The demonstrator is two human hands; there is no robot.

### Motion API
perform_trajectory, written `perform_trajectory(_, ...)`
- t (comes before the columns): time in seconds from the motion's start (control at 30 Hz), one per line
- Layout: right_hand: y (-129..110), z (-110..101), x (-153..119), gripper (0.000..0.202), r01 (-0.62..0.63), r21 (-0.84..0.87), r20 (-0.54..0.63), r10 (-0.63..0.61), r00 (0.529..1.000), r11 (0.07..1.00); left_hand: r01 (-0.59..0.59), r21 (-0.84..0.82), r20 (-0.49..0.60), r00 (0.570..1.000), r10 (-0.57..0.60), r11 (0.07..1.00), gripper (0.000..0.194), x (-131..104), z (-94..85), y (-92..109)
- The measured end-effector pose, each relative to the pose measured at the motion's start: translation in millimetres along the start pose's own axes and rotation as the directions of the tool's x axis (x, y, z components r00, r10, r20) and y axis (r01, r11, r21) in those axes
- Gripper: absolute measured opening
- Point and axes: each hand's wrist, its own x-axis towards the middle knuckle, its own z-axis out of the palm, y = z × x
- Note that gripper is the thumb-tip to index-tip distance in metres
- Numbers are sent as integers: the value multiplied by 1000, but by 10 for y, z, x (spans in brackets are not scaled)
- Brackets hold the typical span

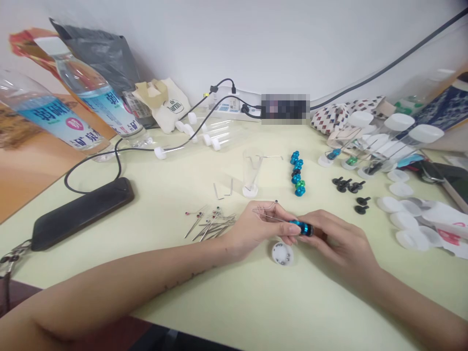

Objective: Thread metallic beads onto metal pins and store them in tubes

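Note:
My left hand [265,225] and my right hand [338,236] meet at a small shiny blue and black metal part [303,227], fingers of both closed on it. A thin bent metal wire [268,216] with a dark tip also lies in my left hand. Just below my fingers is a small white cap [281,254] with tiny balls round its inside. Left of my left wrist lies a pile of thin metal rods [208,225], some with red or dark ends. Beyond my hands a row of blue, green and black metal parts [298,173] runs away from me.
A clear tube [252,170] with L-shaped keys stands behind my left hand. Black screw-like pieces [343,184], white caps [405,220] and capped tubes [395,136] lie or stand right. At left are a black power bank [84,209], its cable and water bottles [98,100].

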Motion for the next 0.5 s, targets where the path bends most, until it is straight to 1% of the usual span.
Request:
perform_trajectory(0.07,-11,15,-14,24,-3,-4,-62,3,998,1000,-3,6,-8,1000,3,1000,23,2,0,-4)
perform_trajectory(0.13,-17,26,-31,21,-11,0,-119,10,993,1000,-1,12,-1,1000,1,1000,23,3,1,-4)
perform_trajectory(0.2,-15,29,-40,15,0,10,-152,2,988,1000,2,12,12,1000,-2,1000,23,2,2,0)
perform_trajectory(0.37,1,-4,-15,7,21,9,-95,-20,995,1000,19,14,10,1000,-19,1000,24,-6,6,11)
perform_trajectory(0.5,-2,-29,6,12,21,-16,-53,-22,998,1000,28,2,29,999,-28,1000,21,-9,14,20)
